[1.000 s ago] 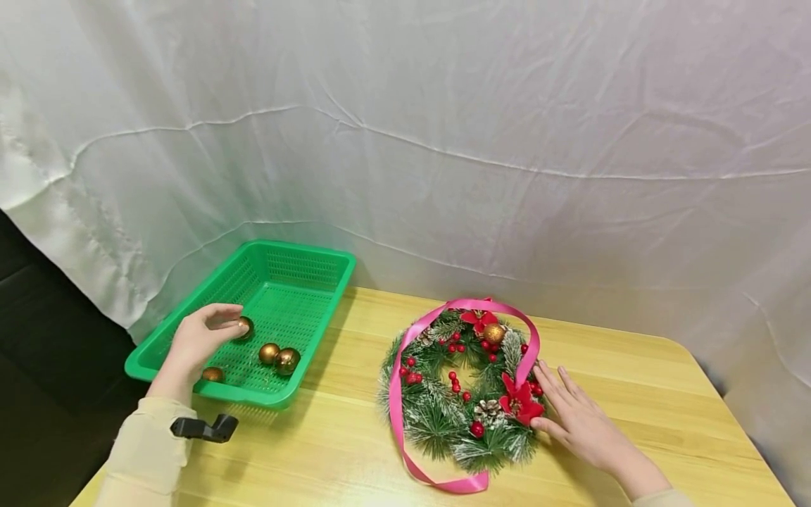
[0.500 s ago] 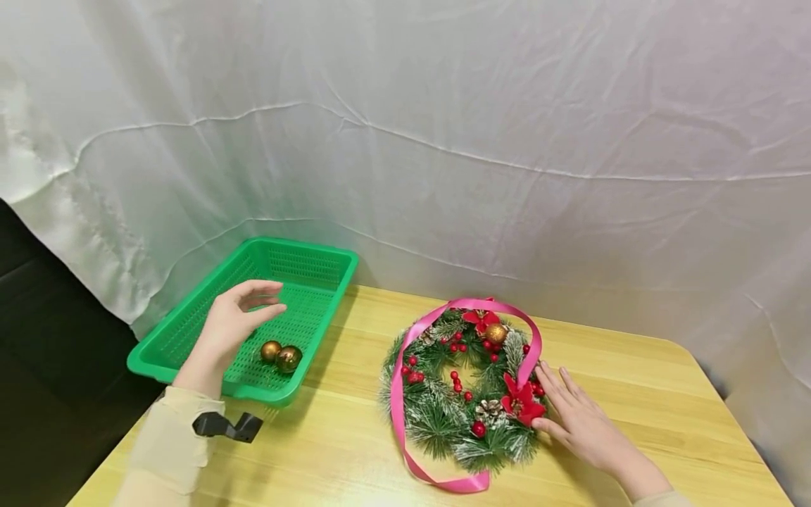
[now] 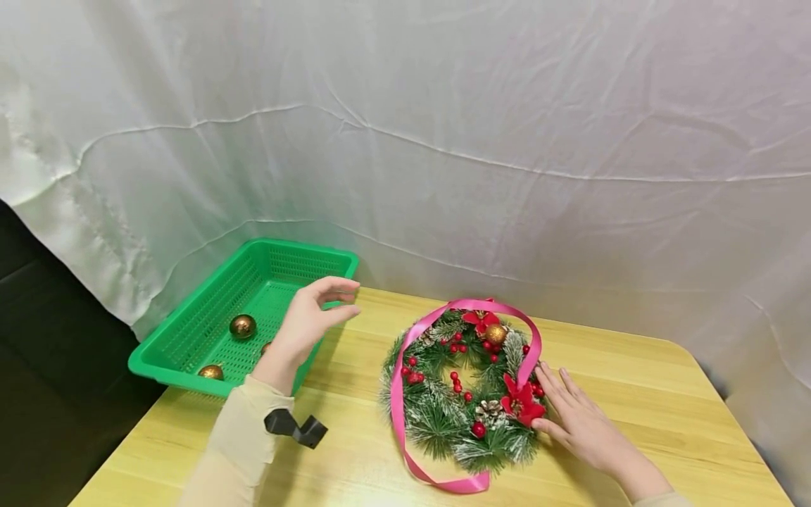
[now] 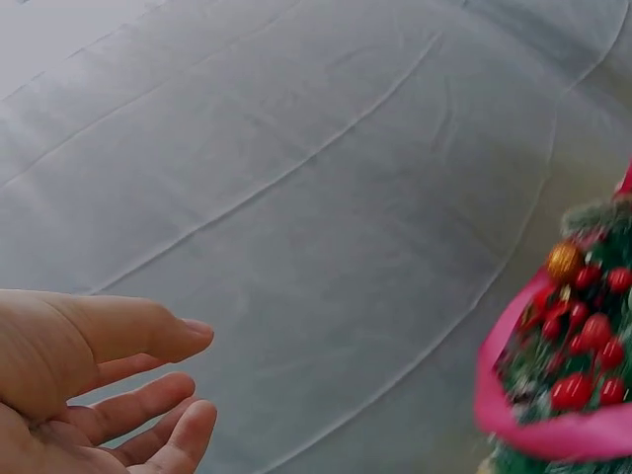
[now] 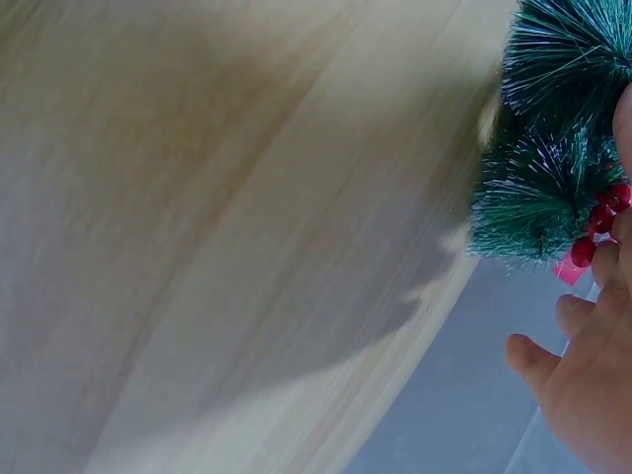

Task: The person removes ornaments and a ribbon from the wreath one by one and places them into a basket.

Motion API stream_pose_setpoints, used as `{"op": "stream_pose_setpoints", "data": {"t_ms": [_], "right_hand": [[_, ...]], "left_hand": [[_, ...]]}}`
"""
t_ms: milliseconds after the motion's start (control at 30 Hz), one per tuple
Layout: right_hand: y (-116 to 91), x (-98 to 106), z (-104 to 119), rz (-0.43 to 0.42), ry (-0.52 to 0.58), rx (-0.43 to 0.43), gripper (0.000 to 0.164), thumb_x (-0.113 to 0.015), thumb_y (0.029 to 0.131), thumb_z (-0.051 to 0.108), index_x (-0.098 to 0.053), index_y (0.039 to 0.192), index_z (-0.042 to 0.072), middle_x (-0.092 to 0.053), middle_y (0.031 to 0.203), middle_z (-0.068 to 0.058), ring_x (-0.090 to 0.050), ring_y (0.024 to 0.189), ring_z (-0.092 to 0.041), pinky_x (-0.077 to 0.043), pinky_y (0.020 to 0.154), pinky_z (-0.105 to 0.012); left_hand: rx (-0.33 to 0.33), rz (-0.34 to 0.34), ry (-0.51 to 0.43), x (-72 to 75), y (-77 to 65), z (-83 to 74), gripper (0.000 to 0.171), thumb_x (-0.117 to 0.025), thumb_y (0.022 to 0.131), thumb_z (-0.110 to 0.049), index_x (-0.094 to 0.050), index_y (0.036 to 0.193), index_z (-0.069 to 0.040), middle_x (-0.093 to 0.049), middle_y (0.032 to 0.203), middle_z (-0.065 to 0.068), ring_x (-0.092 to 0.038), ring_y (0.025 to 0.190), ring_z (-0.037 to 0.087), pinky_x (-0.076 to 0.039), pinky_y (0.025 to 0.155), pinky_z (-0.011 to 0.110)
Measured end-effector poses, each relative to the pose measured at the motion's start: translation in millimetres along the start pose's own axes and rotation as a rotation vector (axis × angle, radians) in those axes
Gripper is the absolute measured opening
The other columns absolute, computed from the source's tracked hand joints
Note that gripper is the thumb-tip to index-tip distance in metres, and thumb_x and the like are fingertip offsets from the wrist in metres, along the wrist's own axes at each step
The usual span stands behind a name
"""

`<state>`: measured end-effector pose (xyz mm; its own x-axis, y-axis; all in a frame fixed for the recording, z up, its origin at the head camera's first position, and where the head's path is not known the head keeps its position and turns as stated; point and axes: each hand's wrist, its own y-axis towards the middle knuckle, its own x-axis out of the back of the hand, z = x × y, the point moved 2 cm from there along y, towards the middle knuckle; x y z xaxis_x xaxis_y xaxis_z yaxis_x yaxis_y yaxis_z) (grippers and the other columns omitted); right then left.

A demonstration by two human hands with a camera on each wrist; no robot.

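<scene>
A green wreath (image 3: 437, 426) lies on the table, trimmed with red berries, red flowers, pine cones and a gold bauble (image 3: 495, 334). A pink ribbon (image 3: 395, 394) loops loosely over it. My right hand (image 3: 586, 422) rests against the wreath's right edge, fingers spread beside a red flower (image 3: 521, 401). Between basket and wreath, my left hand (image 3: 310, 317) hovers over the basket's right rim with thumb and fingers apart; the left wrist view shows nothing in that hand (image 4: 109, 385). Bronze baubles (image 3: 243, 326) lie in the green basket, one partly hidden by the left wrist.
The green plastic basket (image 3: 298, 244) stands at the table's left side. A pale curtain (image 3: 443, 141) hangs behind the wooden table (image 3: 646, 380). A black surface (image 3: 51, 352) lies beyond the table at the left.
My left hand has let go of a bronze bauble in the basket and moved right, past the basket's right rim. The right hand and the wreath have stayed in place.
</scene>
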<state>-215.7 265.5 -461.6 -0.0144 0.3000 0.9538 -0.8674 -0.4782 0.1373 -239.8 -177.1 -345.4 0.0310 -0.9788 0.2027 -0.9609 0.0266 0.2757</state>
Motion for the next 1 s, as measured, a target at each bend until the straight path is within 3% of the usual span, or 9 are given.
{"op": "stream_pose_setpoints", "data": {"t_ms": [333, 733, 900, 1000], "right_hand": [[0, -1, -1, -0.003, -0.002, 0.007, 0.080, -0.055, 0.094, 0.046, -0.014, 0.154, 0.014, -0.010, 0.159, -0.006, -0.007, 0.142, -0.040, 0.010, 0.111, -0.024], [0, -1, -1, 0.003, 0.010, -0.001, 0.080, -0.055, 0.094, 0.046, -0.013, 0.155, 0.016, -0.010, 0.159, -0.006, -0.006, 0.142, -0.038, 0.009, 0.112, -0.027], [1, -1, 0, 0.006, 0.014, 0.000, 0.080, -0.055, 0.094, 0.046, -0.013, 0.155, 0.016, -0.010, 0.159, -0.006, -0.006, 0.142, -0.039, 0.007, 0.113, -0.031], [0, -1, -1, 0.006, 0.021, -0.005, 0.080, -0.055, 0.094, 0.046, -0.013, 0.155, 0.016, -0.010, 0.159, -0.005, -0.006, 0.142, -0.039, 0.002, 0.114, -0.041]], "left_hand": [[-0.007, 0.054, -0.107, -48.2, 6.4, -0.5, 0.036, -0.073, 0.080, 0.003, -0.063, 0.115, 0.003, -0.062, 0.115, 0.014, -0.059, 0.104, 0.029, -0.051, 0.089, 0.036], [0.003, 0.099, -0.170, -96.6, 15.0, 8.4, 0.036, -0.074, 0.079, 0.002, -0.063, 0.113, 0.004, -0.064, 0.109, 0.014, -0.059, 0.103, 0.033, -0.052, 0.088, 0.035], [0.012, 0.136, -0.180, -119.8, 23.7, 13.0, 0.033, -0.073, 0.080, 0.001, -0.065, 0.113, 0.000, -0.065, 0.109, 0.013, -0.060, 0.102, 0.029, -0.051, 0.087, 0.032], [0.009, 0.150, -0.169, -133.9, 30.3, 15.4, 0.034, -0.074, 0.081, -0.002, -0.065, 0.113, -0.001, -0.065, 0.109, 0.012, -0.059, 0.105, 0.031, -0.048, 0.092, 0.034]]}}
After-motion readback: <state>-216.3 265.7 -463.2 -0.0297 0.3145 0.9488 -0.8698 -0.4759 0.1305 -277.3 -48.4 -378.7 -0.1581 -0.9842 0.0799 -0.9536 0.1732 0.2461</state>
